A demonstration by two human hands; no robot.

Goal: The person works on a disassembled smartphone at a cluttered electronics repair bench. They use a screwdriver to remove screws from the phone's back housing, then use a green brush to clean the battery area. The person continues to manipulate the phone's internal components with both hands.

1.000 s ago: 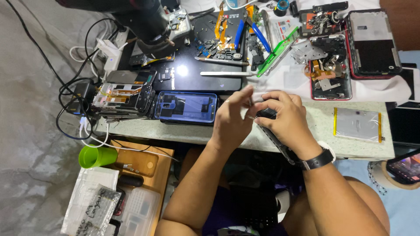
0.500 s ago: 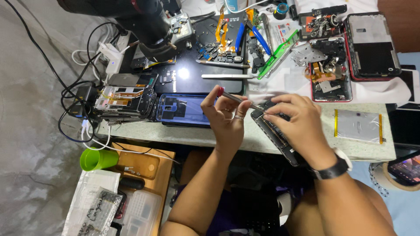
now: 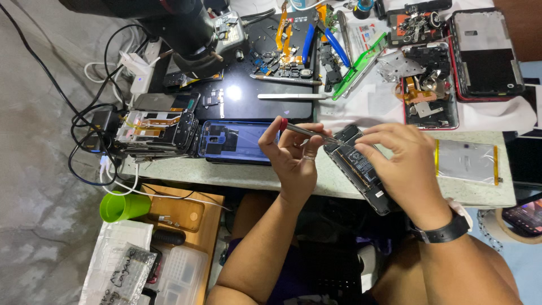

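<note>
Our left hand (image 3: 293, 158) pinched a thin metal screwdriver with a red tip (image 3: 307, 133). Our right hand (image 3: 403, 164) gripped the open black phone (image 3: 358, 166).

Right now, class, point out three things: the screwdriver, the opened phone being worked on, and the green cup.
screwdriver (image 3: 302, 131), head view, on its metal shaft.
opened phone (image 3: 357, 165), head view, on its exposed battery.
green cup (image 3: 121, 206), head view, on its side wall.
</note>
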